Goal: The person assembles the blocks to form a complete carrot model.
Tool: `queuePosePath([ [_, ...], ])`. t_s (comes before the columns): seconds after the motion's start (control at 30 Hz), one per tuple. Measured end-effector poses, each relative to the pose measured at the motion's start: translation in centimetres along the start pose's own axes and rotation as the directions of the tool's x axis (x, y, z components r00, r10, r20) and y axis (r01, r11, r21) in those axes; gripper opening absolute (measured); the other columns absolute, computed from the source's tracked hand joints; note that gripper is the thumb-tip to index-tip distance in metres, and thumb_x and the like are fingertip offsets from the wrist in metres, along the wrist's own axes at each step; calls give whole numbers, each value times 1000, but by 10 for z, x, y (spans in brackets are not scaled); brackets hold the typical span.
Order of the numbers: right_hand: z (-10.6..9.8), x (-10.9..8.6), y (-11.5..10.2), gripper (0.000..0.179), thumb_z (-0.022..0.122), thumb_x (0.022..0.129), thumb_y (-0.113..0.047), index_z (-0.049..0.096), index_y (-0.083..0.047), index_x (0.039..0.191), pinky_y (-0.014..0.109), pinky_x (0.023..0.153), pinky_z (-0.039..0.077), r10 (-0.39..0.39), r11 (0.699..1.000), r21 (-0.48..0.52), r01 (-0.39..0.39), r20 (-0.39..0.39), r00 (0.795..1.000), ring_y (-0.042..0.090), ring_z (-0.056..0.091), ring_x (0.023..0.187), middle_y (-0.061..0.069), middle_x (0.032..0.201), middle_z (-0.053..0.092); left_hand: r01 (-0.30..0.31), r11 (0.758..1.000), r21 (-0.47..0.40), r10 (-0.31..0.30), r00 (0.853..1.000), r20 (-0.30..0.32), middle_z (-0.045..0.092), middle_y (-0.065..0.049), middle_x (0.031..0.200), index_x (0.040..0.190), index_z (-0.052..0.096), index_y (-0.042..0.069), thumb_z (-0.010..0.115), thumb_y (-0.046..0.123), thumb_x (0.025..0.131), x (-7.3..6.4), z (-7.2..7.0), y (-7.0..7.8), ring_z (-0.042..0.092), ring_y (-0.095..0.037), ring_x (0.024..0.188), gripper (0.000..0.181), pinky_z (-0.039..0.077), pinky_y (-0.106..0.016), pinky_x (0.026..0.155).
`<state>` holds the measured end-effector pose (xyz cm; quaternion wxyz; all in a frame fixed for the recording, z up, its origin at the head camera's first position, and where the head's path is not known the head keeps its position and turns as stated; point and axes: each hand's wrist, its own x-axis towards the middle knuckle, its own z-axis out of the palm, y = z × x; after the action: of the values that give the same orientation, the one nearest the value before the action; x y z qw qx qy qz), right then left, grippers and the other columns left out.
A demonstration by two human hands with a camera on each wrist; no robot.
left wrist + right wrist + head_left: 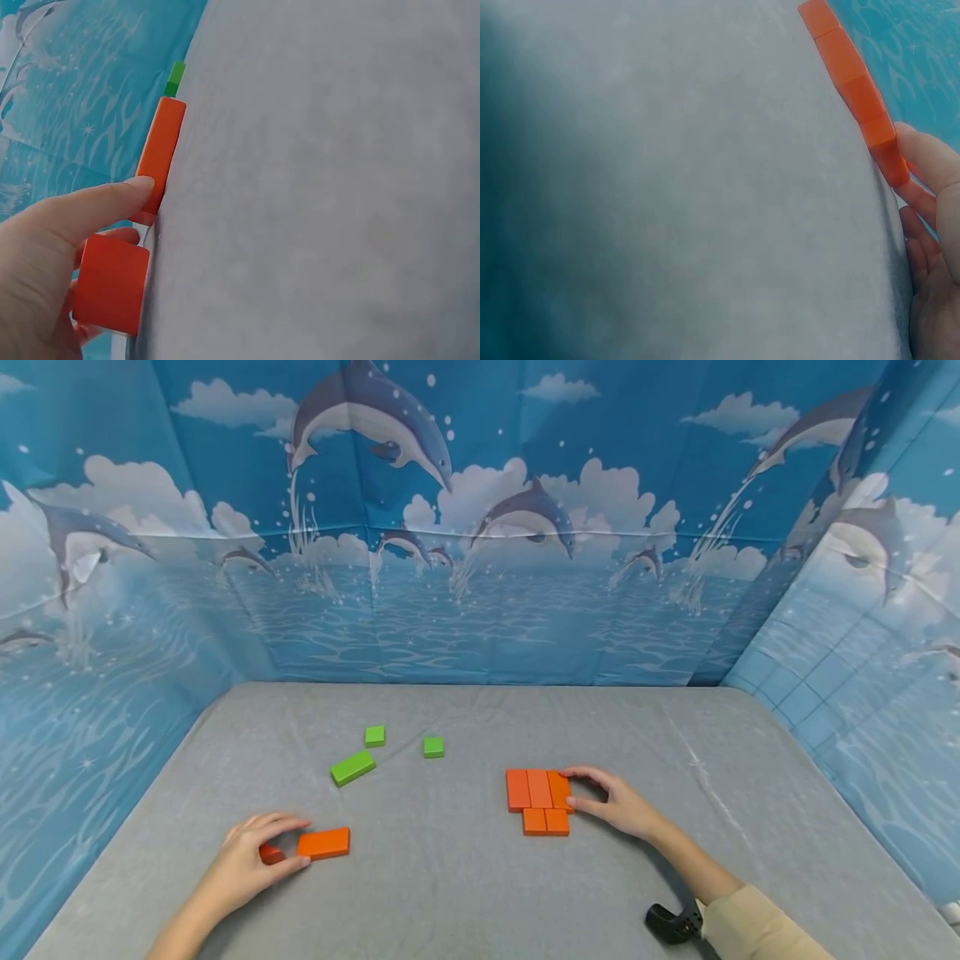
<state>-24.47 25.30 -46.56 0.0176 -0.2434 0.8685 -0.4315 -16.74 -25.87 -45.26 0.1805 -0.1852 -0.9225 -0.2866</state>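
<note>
Blue cloth (480, 610) printed with leaping dolphins, clouds and water surrounds a grey-covered table (435, 902) in the head view. On the left, the left hand (247, 862) curves its thumb and index finger narrowly about the near and far sides of a long orange block (327, 843) at its left end, and a red block (272, 854) sits partly hidden in the hollow of the palm. Beyond lie a long green block (352, 768) and two small green blocks (375, 736), well apart from the hand. On the right, three orange blocks stand side by side, two small orange blocks (534, 822) touching their near side; the right hand (615, 802) spans the rightmost orange block (557, 789) between finger and thumb. A black device (671, 924) is beside the beige sleeve (757, 922). From the left wrist, the thumb presses the long orange block, with the red block close inside the hand; whether it is gripped, I cannot tell. From the right wrist, the thumb touches the end of the orange row, other fingers bent below.
</note>
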Motion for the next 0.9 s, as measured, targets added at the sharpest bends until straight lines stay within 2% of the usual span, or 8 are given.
queuePosePath([
  [0.27, 1, 0, 1, 41, 64, 86, -26, 55, -12, 124, 43, 98, 33, -14, 1000, -9, 14, -4, 1000, 27, 44, 121, 5, 126, 55, 12, 1000, 15, -12, 999, 29, 65, 4, 94, 95, 71, 16, 84, 26, 60, -2, 3, -5, 53, -13, 88, 38, 29, -37, 73],
  [0.43, 1, 0, 2, 41, 63, 86, -26, 55, -12, 124, 44, 99, 32, -9, 1000, -4, 9, -2, 1000, 27, 44, 121, 5, 126, 54, 31, 999, 6, -31, 998, 56, 65, 5, 94, 93, 72, 18, 83, 26, 62, -2, 3, -5, 54, -16, 88, 34, 29, -41, 76],
  [0.57, 1, 0, 2, 41, 63, 87, -26, 55, -12, 124, 45, 99, 31, -12, 1000, 0, 12, 1, 1000, 27, 44, 121, 5, 126, 54, 28, 1000, 5, -29, 999, 45, 65, 5, 92, 91, 72, 17, 83, 26, 62, 1, 3, -3, 55, -19, 88, 32, 31, -46, 79],
  [0.73, 0, -1, 1, 41, 63, 86, -26, 55, -13, 124, 47, 98, 31, -4, 1000, -4, 4, -2, 1000, 27, 44, 122, 5, 126, 54, -27, 999, -27, 27, 999, -18, 65, 7, 89, 88, 73, 16, 85, 23, 59, 14, 9, 9, 56, -17, 86, 33, 34, -48, 78],
  [0.9, 0, 0, 1, 41, 63, 87, -28, 55, -13, 124, 47, 98, 31, 2, 1000, -10, -2, 1, 1000, 27, 44, 122, 5, 126, 54, -107, 986, -131, 99, 993, -62, 64, 9, 87, 88, 72, 13, 85, 15, 58, 37, 26, 36, 56, -11, 83, 32, 38, -47, 78],
])
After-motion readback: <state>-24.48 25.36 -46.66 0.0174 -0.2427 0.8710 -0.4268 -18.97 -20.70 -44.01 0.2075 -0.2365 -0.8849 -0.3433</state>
